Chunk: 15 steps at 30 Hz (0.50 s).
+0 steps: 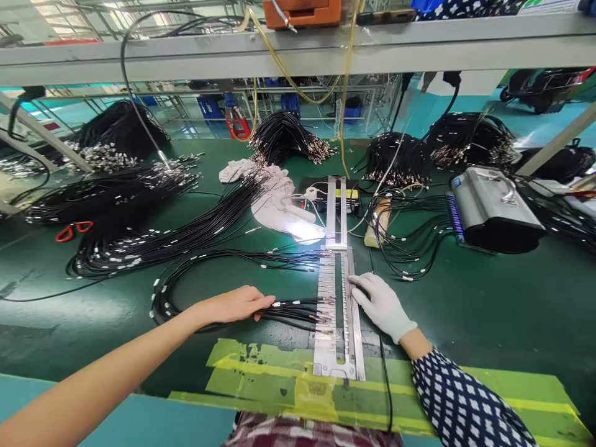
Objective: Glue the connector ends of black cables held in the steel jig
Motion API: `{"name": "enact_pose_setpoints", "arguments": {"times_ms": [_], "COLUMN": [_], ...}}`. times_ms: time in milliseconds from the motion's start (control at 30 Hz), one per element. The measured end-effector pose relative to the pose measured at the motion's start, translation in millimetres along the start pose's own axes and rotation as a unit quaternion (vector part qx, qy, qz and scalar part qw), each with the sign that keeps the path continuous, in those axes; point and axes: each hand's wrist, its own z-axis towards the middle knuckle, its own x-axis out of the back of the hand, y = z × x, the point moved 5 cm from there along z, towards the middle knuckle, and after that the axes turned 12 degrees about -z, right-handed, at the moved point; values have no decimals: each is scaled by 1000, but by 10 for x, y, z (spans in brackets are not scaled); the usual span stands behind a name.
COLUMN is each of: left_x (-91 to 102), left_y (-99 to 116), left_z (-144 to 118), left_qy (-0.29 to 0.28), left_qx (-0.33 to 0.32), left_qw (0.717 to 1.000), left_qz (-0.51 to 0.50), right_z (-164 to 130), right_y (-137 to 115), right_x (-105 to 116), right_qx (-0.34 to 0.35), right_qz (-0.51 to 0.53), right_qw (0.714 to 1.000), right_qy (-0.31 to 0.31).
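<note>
Green work mat (465, 298) under an overhead grey shelf (298, 49), with yellow tape strips (279, 372) along the near edge. Metal slotted fixture (338, 310) laid lengthwise at centre, running from the near edge toward a small black box (321, 195). Left hand (235, 304), bare, palm down and fingers extended flat, pressing on a small group of black cables (298, 307) just left of the fixture; cable ends with metal tips reaching into the fixture's comb slots. Right hand (379, 301), in a white glove, fingers spread and resting on the fixture's right rail; nothing gripped. Sleeve with a dark dotted pattern at the right wrist. Loose cable bundle (139, 242) fanned across the left of the mat, further coiled bundles (284, 133) toward the back. Red-handled scissors (72, 231) at far left. White gloves (274, 198) lying beyond the fixture, near a brightly lit spot. Grey metal unit (493, 208) at right, with cables looped beside it. Small wooden-looking block (377, 223) near the fixture's far end, detail unclear.
</note>
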Motion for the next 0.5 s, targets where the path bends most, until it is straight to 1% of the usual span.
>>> {"name": "enact_pose_setpoints", "arguments": {"times_ms": [33,67,133,167,233,333,500], "left_x": [30,80,171,197,215,193,14], "left_y": [35,91,228,283,355,467,823], "left_z": [39,99,266,371,597,821,875], "left_qy": [24,69,166,195,213,214,203], "left_qx": [-14,-43,-118,-147,-175,-184,-227], "left_qw": [999,992,962,947,932,928,925], "left_qz": [44,92,180,207,235,242,226], "right_z": [3,7,14,17,21,21,22], "right_y": [6,11,15,14,12,10,25], "right_x": [-5,-10,-14,-13,-11,-15,-40], "right_qx": [-5,-8,-14,-15,-16,-16,-21], "right_qz": [-1,-2,-3,-3,-1,7,13], "right_qw": [1000,1000,1000,1000,1000,1000,1000], "right_qy": [-2,-4,-6,-6,-3,-3,1]}}
